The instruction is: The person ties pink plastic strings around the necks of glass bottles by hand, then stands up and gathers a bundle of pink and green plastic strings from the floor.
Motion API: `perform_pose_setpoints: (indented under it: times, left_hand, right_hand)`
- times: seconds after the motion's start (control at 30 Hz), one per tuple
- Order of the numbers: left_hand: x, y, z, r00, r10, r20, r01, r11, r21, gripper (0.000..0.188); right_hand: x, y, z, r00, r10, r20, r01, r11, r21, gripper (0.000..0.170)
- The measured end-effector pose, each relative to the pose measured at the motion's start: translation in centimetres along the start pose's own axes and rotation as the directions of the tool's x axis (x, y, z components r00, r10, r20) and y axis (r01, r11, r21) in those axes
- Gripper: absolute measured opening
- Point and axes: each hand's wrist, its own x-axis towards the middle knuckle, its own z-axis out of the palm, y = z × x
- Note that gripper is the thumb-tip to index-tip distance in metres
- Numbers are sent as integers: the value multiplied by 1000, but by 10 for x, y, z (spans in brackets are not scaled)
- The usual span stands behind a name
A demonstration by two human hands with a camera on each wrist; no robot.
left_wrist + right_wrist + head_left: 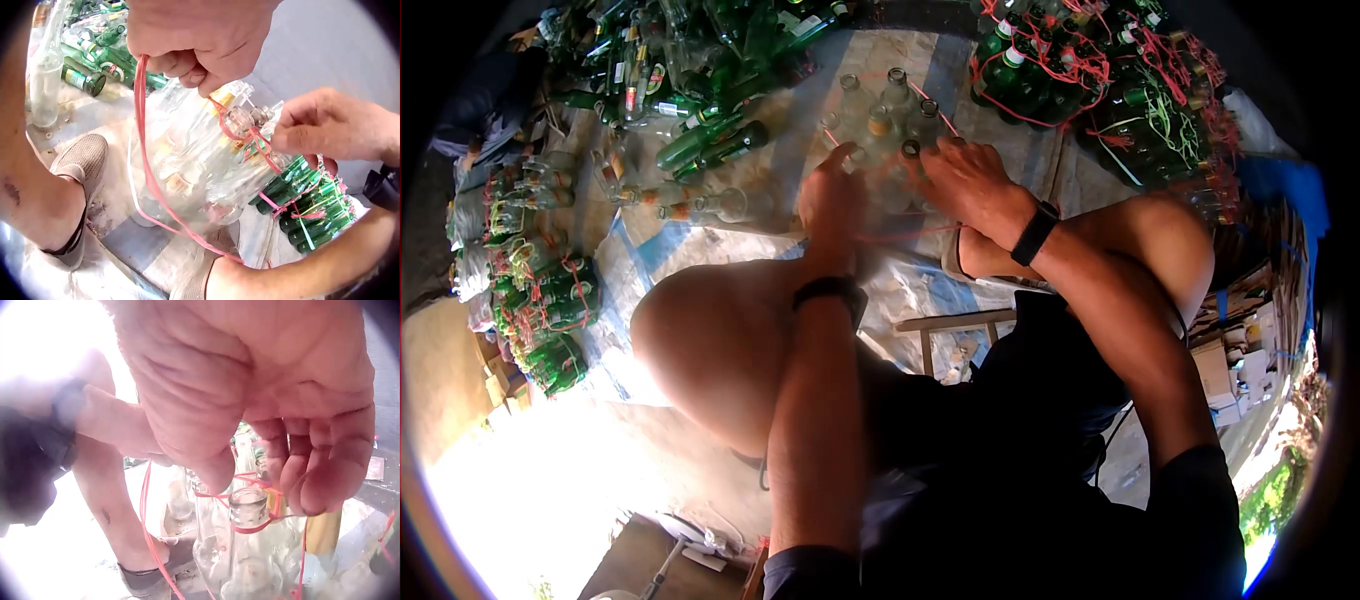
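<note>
Clear glass bottles (898, 97) stand in a tight cluster between the person's feet, with red string (250, 529) looped about their necks. In the left wrist view the left hand (203, 31) is curled round a doubled red string (145, 156) above the bottles (181, 150); the strands hang down beside them. The right hand (334, 125) is at the bottle necks on the other side. Seen in the right wrist view, the right hand (262, 381) has its fingers bent and pinches the string beside a bottle mouth (248, 499). Both hands (832, 200) are slightly blurred in the head view.
Green bottles (700, 140) lie heaped at the upper left. String-tied green bundles (1025, 80) stand at the upper right, and more bundles (550, 300) at the left. Clear bottles (725, 204) lie on the ground sheet. A wooden frame (945, 323) is between the legs; flattened cardboard (1215, 375) is at the right.
</note>
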Motion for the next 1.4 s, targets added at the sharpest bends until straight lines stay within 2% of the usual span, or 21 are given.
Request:
perform_pose_setpoints:
  times: [0.03, 0.1, 0.13, 0.2, 0.27, 0.4, 0.47, 0.6, 0.73, 0.8, 0.87, 0.9, 0.97, 1.0, 1.07, 1.1, 1.17, 1.2, 1.3, 1.37, 1.4]
  left_hand:
    - [1, -2, 1, 1000, 13, 14, -14, 1000, 28, 41]
    - [5, -1, -1, 999, 33, 19, -34, 998, 53, 41]
    - [6, 3, -4, 999, 10, 51, -13, 998, 55, 41]
    - [6, 6, -8, 997, -15, 76, 11, 998, 57, 41]
    - [8, 9, -12, 985, -90, 150, 88, 996, 26, 39]
    - [1, 25, -25, 976, -128, 178, 129, 992, 7, 39]
    - [0, 24, -21, 992, -60, 112, 53, 997, 63, 40]
    - [-11, 23, -13, 993, -47, 107, 37, 995, 89, 38]
    - [-17, 20, 4, 998, 40, 54, -47, 988, 149, 33]
    - [-27, 18, 11, 995, 79, 56, -87, 985, 147, 30]
    - [-34, 18, 15, 953, 301, 34, -302, 938, 168, 27]
    - [-36, 17, 18, 951, 305, 38, -307, 937, 169, 27]
    - [-45, 16, 28, 978, 205, 45, -201, 976, -87, 26]
    - [-51, 19, 30, 978, 205, 48, -200, 976, -87, 26]
    - [-60, 25, 33, 907, 415, -75, -422, 888, -182, 27]
    - [-62, 24, 36, 907, 414, -75, -421, 889, -183, 27]
    - [-65, 22, 41, 977, 213, 30, -197, 943, -269, 27]
    - [-66, 20, 42, 977, 210, 30, -195, 943, -271, 27]
    - [-60, 16, 43, 962, 269, 55, -258, 955, -145, 26]
    - [-61, 18, 46, 951, 310, 24, -311, 949, 58, 26]
    - [-59, 13, 50, 950, 310, 20, -311, 949, 57, 26]
  right_hand:
    - [-3, -4, 0, 1000, -1, -2, 1, 1000, -1, 23]
    - [-5, -10, -2, 987, 111, 117, -118, 992, 53, 27]
    - [-5, -8, 6, 988, 109, 112, -115, 992, 48, 27]
    - [-7, -9, 17, 997, 74, -28, -74, 997, 6, 40]
    - [-16, -10, 8, 998, 52, -37, -51, 998, 47, 42]
    - [-14, -11, -2, 999, 41, 0, -41, 993, 107, 50]
    - [-15, -13, -9, 999, 47, -5, -46, 995, 86, 50]
    - [-23, -5, -14, 998, 43, 54, -43, 999, -6, 50]
    - [-26, 15, -17, 999, 17, 46, -18, 1000, 24, 42]
    - [-30, 25, -8, 992, -13, -125, 19, 999, 45, 36]
    - [-30, 32, -8, 994, 10, -111, -4, 998, 55, 34]
    - [-28, 36, -9, 995, 20, -93, -15, 998, 60, 32]
    - [-23, 43, -4, 997, 62, -46, -61, 998, 33, 32]
    - [-22, 41, -7, 995, 99, -1, -99, 995, 3, 32]
    - [-22, 42, -17, 992, 117, 40, -117, 993, 13, 29]
    - [-22, 41, -22, 988, 131, 80, -133, 991, 23, 27]
    - [-21, 41, -19, 987, 147, 66, -148, 989, 10, 26]
    - [-21, 40, -18, 985, 163, 53, -163, 987, -1, 26]
    - [-20, 46, -18, 982, 163, 94, -171, 983, 74, 31]
    - [-18, 48, -15, 979, 175, 107, -185, 979, 82, 33]
    - [-17, 49, -14, 975, 186, 118, -197, 976, 90, 34]
